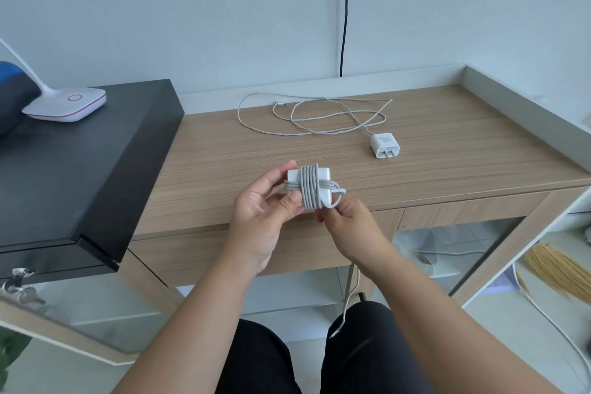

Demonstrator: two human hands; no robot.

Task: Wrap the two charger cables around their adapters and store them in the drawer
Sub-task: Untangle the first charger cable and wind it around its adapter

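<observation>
White square adapter [295, 176] wound in grey cable [309, 189], held above wooden table [224, 150]: left hand [262, 205] grips its body, right hand [343, 217] pinches cable end. Looks light, rigid; coils springy, hold across wraps. Second small white adapter [384, 145] lies unwrapped.

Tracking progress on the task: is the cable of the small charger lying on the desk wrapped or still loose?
Loose. The cable lies spread in open loops on the desk, running to the small adapter, with none wound round it.

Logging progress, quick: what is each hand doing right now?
Left hand: holds the wrapped adapter.
Right hand: pinches the cable end at the adapter.
</observation>
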